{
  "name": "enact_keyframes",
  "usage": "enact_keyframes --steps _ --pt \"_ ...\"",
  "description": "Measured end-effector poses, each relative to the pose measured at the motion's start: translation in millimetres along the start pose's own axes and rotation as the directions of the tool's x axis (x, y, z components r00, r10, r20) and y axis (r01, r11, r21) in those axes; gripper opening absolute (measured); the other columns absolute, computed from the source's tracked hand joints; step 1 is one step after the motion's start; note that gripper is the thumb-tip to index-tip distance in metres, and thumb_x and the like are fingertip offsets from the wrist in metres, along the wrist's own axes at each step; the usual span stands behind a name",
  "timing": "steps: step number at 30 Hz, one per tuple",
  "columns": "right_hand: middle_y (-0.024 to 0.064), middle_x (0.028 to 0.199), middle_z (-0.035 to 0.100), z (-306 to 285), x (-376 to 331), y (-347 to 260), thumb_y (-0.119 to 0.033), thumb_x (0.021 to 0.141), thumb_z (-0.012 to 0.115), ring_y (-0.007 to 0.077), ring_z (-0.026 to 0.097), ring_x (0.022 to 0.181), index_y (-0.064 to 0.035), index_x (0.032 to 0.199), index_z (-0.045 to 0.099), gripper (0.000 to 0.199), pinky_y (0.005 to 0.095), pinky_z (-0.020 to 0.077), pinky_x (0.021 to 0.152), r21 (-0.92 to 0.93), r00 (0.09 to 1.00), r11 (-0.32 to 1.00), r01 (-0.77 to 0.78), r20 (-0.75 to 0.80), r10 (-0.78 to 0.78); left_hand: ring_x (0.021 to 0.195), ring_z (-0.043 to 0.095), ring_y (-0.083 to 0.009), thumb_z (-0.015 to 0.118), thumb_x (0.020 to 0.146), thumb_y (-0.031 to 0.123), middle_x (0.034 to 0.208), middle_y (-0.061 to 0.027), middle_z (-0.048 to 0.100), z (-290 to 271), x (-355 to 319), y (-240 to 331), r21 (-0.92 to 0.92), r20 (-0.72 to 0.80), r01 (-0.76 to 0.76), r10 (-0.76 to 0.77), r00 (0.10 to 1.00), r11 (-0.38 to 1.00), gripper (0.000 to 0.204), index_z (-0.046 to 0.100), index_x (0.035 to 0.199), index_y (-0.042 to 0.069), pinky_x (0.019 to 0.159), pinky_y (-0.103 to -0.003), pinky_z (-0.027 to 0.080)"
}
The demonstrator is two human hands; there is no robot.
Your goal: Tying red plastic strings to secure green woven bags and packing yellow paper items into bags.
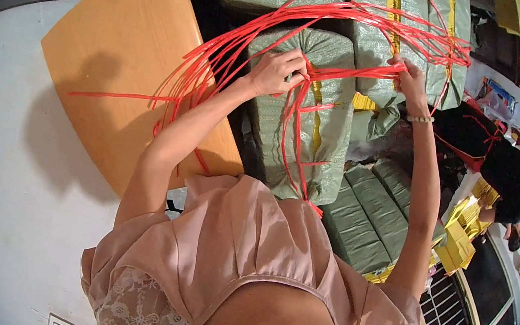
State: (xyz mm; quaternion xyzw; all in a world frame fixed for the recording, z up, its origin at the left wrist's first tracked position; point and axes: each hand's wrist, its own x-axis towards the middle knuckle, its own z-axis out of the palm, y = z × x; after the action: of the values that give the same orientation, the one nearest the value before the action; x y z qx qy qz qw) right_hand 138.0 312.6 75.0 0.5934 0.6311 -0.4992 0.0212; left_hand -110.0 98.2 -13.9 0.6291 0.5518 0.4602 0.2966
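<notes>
My left hand [278, 72] is closed around several strands of red plastic cord [354, 73] above the near green woven-wrapped bale [264, 133]. To the right, my right hand [413, 84] pinches the same bunch, and the strands run nearly straight between both hands. The rest of the cord arches in a wide loose loop beyond my hands. Some ends trail left over the wooden tabletop, and others hang down the front of the bale. Yellow strapping shows along the bale's face.
More green-wrapped bales [369, 48] stand behind. Lower right lies a stack of green packs [359, 221]. A wooden tabletop [127, 15] is at my left, beside a white wall. At the far right are a dark-haired person [511, 181] and yellow paper bundles [460, 241].
</notes>
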Motion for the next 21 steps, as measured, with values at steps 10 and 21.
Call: enact_keyframes --steps 10,21 --pt "0.0012 0.076 0.063 10.6 -14.1 -85.3 -0.039 0.091 0.050 0.0069 0.058 0.059 -0.0017 0.100 0.061 0.040 0.0219 0.0510 0.054 0.129 0.984 0.976 0.176 -0.023 -0.174 0.072 0.059 -0.0237 0.065 0.071 0.007 0.080 -0.0045 0.053 1.4 -1.4 -2.1 0.012 -0.027 -0.009 0.009 1.000 1.000 0.012 0.054 0.077 0.007 0.060 -0.034 0.048" --pt "-0.0028 0.067 0.055 -19.2 14.8 -18.7 -0.063 0.080 0.051 0.0052 0.046 0.045 -0.0077 0.085 0.061 0.056 0.0150 0.0326 0.043 0.185 0.963 0.946 -0.267 0.097 0.253 0.070 0.058 -0.0232 0.066 0.071 0.008 0.079 -0.0040 0.053 -1.0 -0.8 -0.5 0.030 -0.018 -0.009 0.009 1.000 1.000 0.014 0.054 0.076 0.009 0.057 -0.033 0.048"
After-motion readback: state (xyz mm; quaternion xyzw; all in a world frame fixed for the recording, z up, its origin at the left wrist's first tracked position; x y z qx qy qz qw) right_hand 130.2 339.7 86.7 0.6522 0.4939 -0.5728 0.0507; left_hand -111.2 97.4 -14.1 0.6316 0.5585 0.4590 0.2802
